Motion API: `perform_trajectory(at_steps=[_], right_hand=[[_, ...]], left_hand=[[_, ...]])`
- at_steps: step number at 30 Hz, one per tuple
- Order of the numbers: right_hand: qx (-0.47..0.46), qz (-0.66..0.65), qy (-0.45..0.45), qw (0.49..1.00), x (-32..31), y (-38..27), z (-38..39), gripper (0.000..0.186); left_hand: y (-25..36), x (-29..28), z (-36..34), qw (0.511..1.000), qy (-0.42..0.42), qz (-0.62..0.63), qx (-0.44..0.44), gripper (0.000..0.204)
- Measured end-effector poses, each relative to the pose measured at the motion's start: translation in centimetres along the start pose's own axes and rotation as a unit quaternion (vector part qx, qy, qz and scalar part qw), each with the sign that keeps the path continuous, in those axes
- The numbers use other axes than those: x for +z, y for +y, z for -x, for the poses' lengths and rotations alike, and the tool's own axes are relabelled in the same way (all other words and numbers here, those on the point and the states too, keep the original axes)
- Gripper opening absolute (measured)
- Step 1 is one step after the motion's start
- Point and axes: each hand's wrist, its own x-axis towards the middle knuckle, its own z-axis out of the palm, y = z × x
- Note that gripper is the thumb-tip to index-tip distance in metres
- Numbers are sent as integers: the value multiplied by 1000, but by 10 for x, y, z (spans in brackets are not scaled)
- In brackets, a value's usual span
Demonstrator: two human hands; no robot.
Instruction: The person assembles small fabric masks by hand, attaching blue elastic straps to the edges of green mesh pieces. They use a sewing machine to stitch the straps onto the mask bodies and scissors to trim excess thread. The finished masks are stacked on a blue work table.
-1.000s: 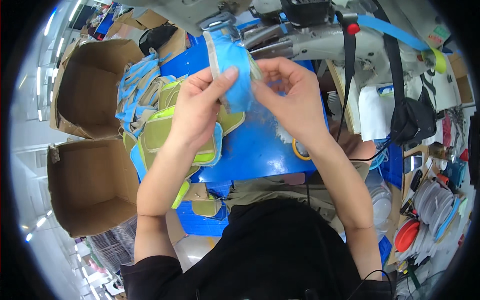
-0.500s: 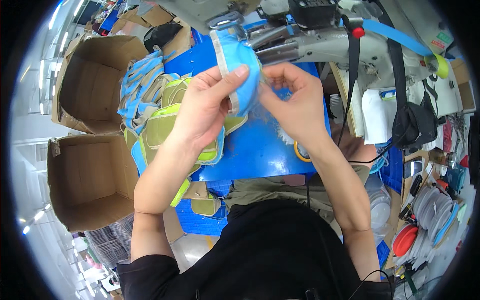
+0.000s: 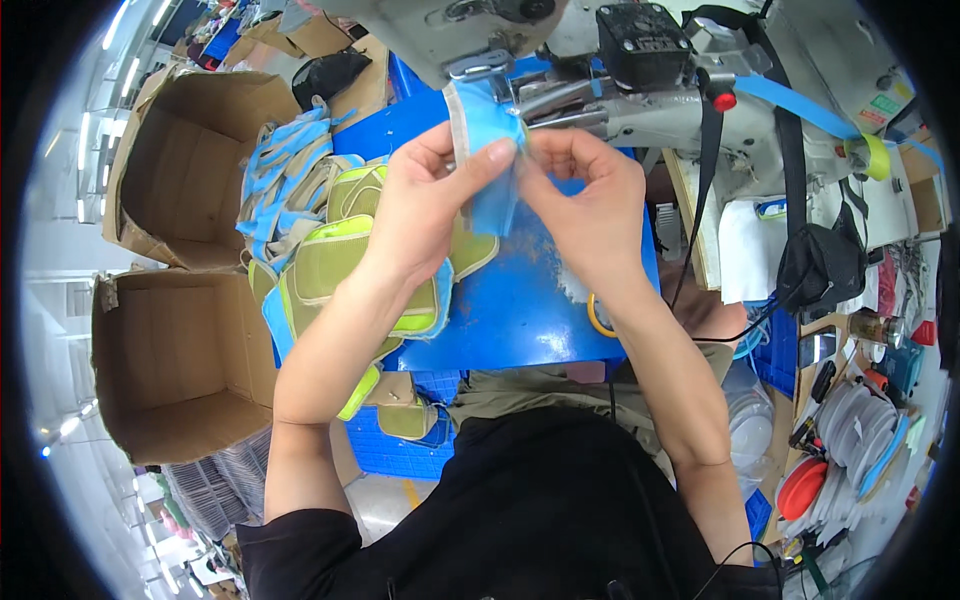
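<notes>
A light blue fabric piece with a beige edging [image 3: 490,207] hangs from under the presser foot [image 3: 482,66] of a sewing machine [image 3: 655,118]. Its left part is pinched between thumb and fingers of my left hand [image 3: 422,200]. From the other side my right hand [image 3: 592,205] closes on the right edge, thumb and fingertips together. Both thumbs nearly meet in front of the cloth, just below the machine's metal guide [image 3: 560,108]. The exact fold between the fingers is hidden.
Left of my hands lie several olive and lime-green pouches [image 3: 335,262] and blue-beige strips [image 3: 280,180] on the blue table [image 3: 500,315]. Two open cardboard boxes [image 3: 165,365] stand at the left. Yellow-handled scissors [image 3: 598,315] lie near my right forearm. Black straps [image 3: 706,190] hang from the machine.
The blue fabric has turned and now hangs narrower and straighter, its rounded bulge gone. My left hand has shifted slightly right, bringing both thumbs closer together.
</notes>
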Motion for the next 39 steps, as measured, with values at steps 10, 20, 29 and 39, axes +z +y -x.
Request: perform_trajectory(at_steps=[10,20,29,39], right_hand=[[-156,36,-14,987,-8,27,4,22],[-173,35,1,984,-5,30,7,25],[-202,89,37,975,3,29,4,23],[-188,11,55,981,9,38,7,20]], left_hand=[[-3,-17,-2,998,-46,-39,8,26],[-2,-22,-3,995,-74,15,-65,27],[-2,-19,1,994,-55,64,-68,25],[-1,-15,-4,996,-36,51,-63,23]])
